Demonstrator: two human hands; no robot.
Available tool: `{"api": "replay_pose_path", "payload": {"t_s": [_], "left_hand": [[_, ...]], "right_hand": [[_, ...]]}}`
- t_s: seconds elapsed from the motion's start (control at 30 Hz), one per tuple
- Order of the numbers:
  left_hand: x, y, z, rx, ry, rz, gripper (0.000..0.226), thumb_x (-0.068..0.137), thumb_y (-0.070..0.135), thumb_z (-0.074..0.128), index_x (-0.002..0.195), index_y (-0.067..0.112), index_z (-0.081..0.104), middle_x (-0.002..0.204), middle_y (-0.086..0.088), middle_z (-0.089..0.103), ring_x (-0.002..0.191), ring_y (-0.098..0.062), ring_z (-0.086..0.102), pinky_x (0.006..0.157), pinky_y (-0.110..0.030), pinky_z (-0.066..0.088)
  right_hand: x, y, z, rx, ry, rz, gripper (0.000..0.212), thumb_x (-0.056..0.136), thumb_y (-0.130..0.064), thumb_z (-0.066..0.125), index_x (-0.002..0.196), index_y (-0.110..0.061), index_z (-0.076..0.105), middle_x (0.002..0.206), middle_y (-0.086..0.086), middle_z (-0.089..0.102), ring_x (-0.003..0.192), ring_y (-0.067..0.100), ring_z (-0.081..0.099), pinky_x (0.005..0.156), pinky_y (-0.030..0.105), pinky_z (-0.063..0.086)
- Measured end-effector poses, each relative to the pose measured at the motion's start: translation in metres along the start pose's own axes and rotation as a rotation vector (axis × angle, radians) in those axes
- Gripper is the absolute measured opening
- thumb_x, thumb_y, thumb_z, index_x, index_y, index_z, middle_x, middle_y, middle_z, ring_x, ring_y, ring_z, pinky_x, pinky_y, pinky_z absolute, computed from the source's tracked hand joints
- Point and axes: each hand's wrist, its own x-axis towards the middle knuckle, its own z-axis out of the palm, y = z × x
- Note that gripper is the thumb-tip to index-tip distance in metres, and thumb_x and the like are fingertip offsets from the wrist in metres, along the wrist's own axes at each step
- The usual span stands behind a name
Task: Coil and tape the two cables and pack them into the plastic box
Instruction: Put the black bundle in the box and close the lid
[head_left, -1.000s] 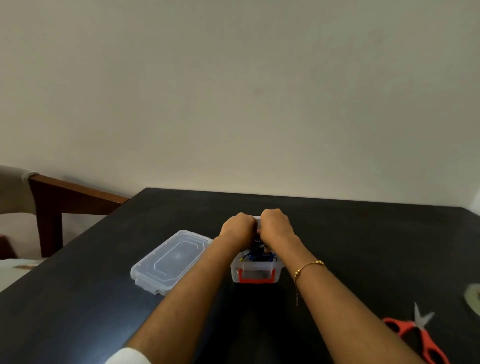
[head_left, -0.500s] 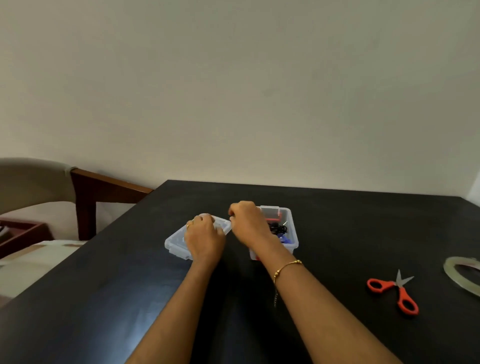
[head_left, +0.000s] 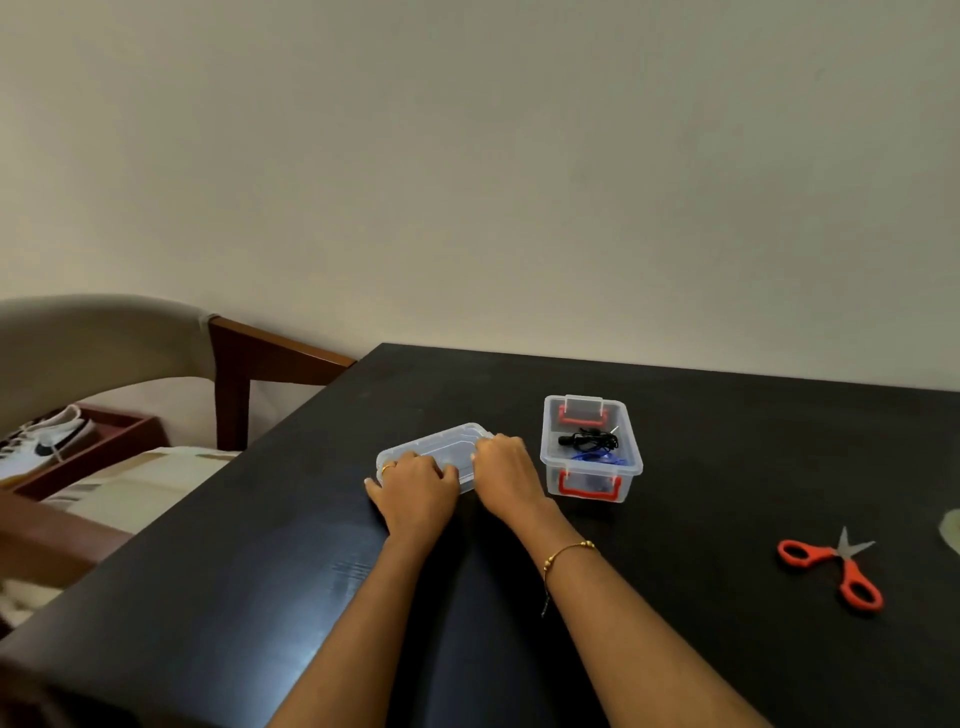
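Note:
The clear plastic box (head_left: 549, 457) with red latches stands open on the black table (head_left: 727, 457). Inside it lie a coiled black cable (head_left: 589, 440) and, nearer me, a coiled blue cable (head_left: 597, 458). The clear lid (head_left: 441, 449) lies flat on the table just left of the box. My left hand (head_left: 413, 491) grips the lid's near left end, and my right hand (head_left: 506, 475) grips its near right end. The lid's near edge is hidden under my fingers.
Red-handled scissors (head_left: 836, 564) lie on the table at the right. A sliver of a tape roll (head_left: 953, 535) shows at the right frame edge. Beyond the table's left edge are a wooden chair arm (head_left: 270, 353) and a shoe (head_left: 47, 441) on a tray.
Both hands left the box and moved left onto the lid. They now hold its near edge. My view has shifted, so the box appears further right.

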Motion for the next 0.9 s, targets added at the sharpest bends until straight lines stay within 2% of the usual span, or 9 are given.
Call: {"api": "replay_pose_path", "payload": {"t_s": [0.07, 0.13, 0.2, 0.27, 0.4, 0.6, 0.7, 0.77, 0.9], "left_hand": [[-0.003, -0.004, -0.002, -0.029, 0.001, -0.031, 0.021, 0.081, 0.020, 0.052, 0.088, 0.005, 0.065, 0.106, -0.010, 0.058, 0.110, -0.030, 0.048, 0.094, -0.043, 0.041], [-0.007, -0.006, -0.004, -0.113, 0.021, -0.086, 0.033, 0.077, 0.017, 0.059, 0.108, 0.006, 0.056, 0.123, -0.013, 0.046, 0.120, -0.033, 0.037, 0.094, -0.042, 0.043], [-0.009, -0.007, -0.007, -0.215, 0.049, -0.159, 0.044, 0.074, 0.014, 0.063, 0.115, 0.009, 0.049, 0.133, -0.012, 0.033, 0.127, -0.036, 0.027, 0.097, -0.045, 0.042], [-0.011, -0.006, -0.011, -0.320, 0.069, -0.214, 0.045, 0.072, 0.007, 0.064, 0.115, 0.008, 0.048, 0.134, -0.013, 0.032, 0.122, -0.036, 0.034, 0.095, -0.041, 0.042], [-0.012, -0.010, -0.024, -0.588, 0.192, -0.340, 0.038, 0.074, -0.008, 0.057, 0.110, 0.005, 0.053, 0.126, -0.015, 0.041, 0.108, -0.034, 0.049, 0.090, -0.038, 0.045], [-0.005, 0.004, -0.032, -0.791, 0.342, -0.451, 0.031, 0.080, 0.002, 0.062, 0.106, 0.018, 0.056, 0.122, -0.011, 0.053, 0.110, -0.030, 0.053, 0.088, -0.046, 0.052], [-0.006, 0.025, -0.032, -0.989, 0.298, -0.464, 0.034, 0.081, 0.004, 0.063, 0.108, 0.022, 0.054, 0.118, -0.008, 0.057, 0.104, -0.026, 0.058, 0.082, -0.044, 0.056], [-0.011, 0.045, -0.030, -1.090, 0.237, -0.446, 0.037, 0.081, 0.001, 0.062, 0.113, 0.018, 0.055, 0.111, -0.005, 0.060, 0.095, -0.021, 0.061, 0.080, -0.036, 0.056], [-0.029, 0.086, -0.017, -1.213, 0.065, -0.431, 0.046, 0.078, 0.000, 0.067, 0.122, 0.008, 0.054, 0.111, -0.009, 0.063, 0.087, -0.016, 0.060, 0.074, -0.022, 0.049]], "right_hand": [[-0.003, -0.001, 0.005, 0.024, 0.010, 0.047, 0.029, 0.095, -0.014, 0.045, 0.120, -0.001, 0.054, 0.121, 0.018, 0.051, 0.109, 0.029, 0.051, 0.089, 0.034, 0.045], [-0.007, -0.003, 0.009, 0.062, 0.011, 0.089, 0.030, 0.094, -0.012, 0.046, 0.123, -0.003, 0.051, 0.125, 0.017, 0.042, 0.107, 0.028, 0.051, 0.090, 0.034, 0.047], [-0.011, -0.004, 0.012, 0.104, 0.003, 0.128, 0.030, 0.093, -0.011, 0.046, 0.122, -0.004, 0.051, 0.128, 0.016, 0.037, 0.107, 0.029, 0.052, 0.092, 0.034, 0.047], [-0.013, -0.004, 0.012, 0.127, 0.004, 0.179, 0.032, 0.091, -0.012, 0.046, 0.122, -0.004, 0.051, 0.131, 0.017, 0.037, 0.112, 0.032, 0.050, 0.094, 0.035, 0.043], [-0.014, -0.005, 0.009, 0.239, 0.104, 0.249, 0.039, 0.088, -0.009, 0.051, 0.127, -0.006, 0.051, 0.126, 0.017, 0.053, 0.116, 0.030, 0.050, 0.095, 0.033, 0.044], [-0.012, -0.011, -0.016, 0.397, 0.360, 0.147, 0.030, 0.089, -0.003, 0.052, 0.118, -0.004, 0.058, 0.130, 0.012, 0.052, 0.122, 0.025, 0.046, 0.099, 0.026, 0.040], [-0.008, 0.000, -0.037, 0.482, 0.542, 0.172, 0.027, 0.087, 0.001, 0.053, 0.114, 0.000, 0.059, 0.132, 0.015, 0.048, 0.124, 0.027, 0.046, 0.100, 0.027, 0.041], [-0.007, 0.014, -0.054, 0.591, 0.641, 0.287, 0.029, 0.087, -0.002, 0.057, 0.116, 0.000, 0.054, 0.132, 0.016, 0.042, 0.117, 0.024, 0.050, 0.091, 0.018, 0.041], [-0.011, 0.054, -0.074, 0.801, 0.669, 0.537, 0.041, 0.084, -0.009, 0.063, 0.121, -0.005, 0.048, 0.131, 0.014, 0.039, 0.107, 0.024, 0.054, 0.087, 0.023, 0.046]]}}
